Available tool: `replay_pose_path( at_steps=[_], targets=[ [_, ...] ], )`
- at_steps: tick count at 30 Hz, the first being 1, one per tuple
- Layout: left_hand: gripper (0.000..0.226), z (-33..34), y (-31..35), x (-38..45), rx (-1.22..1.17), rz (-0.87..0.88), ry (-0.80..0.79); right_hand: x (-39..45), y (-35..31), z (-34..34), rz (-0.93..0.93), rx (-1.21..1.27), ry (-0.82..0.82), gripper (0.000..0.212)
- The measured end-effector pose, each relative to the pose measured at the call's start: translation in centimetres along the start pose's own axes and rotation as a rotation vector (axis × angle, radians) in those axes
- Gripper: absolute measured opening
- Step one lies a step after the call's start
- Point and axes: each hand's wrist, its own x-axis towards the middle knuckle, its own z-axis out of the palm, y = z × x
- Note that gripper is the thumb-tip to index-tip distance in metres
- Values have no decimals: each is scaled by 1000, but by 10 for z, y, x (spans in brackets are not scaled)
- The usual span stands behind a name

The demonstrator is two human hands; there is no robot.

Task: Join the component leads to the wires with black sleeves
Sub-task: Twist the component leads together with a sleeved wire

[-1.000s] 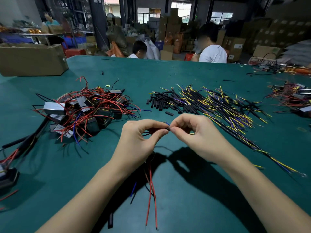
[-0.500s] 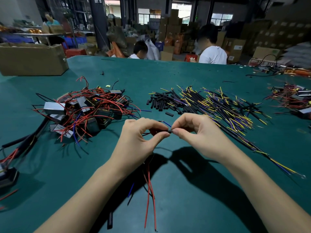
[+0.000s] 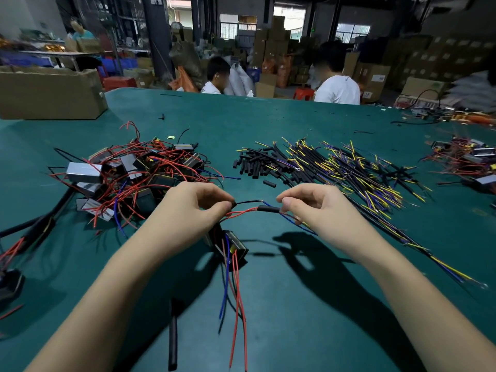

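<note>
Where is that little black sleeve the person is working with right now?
In the head view the black sleeve sits mid-frame above the green table, pinched at its right end by the right hand, with a red lead running from it to the left hand.

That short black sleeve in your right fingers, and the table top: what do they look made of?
The black sleeve looks like matte, flexible plastic or rubber tubing, probably heat-shrink: dull surface, no glare. The table seems covered in green felt-like cloth or mat; it looks flat and unreflective, but I can't confirm which.
</note>
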Motion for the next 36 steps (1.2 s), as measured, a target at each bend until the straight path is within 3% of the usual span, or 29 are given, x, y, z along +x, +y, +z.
replay_pose_path(
  at_steps=[5,13,22,36],
  targets=[
    [12,2,0,0,-32,31,18,-1,2,1,76,58,-103,8],
    [12,6,4,-4,-21,201,126,-2,-3,-3,-47,85,-68,9],
    [8,15,10,-7,-46,389,112,-4,-6,2,-118,66,-87,10],
    [7,19,8,-6,-115,417,102,-6,-10,3,-164,38,-47,14]
  ],
)
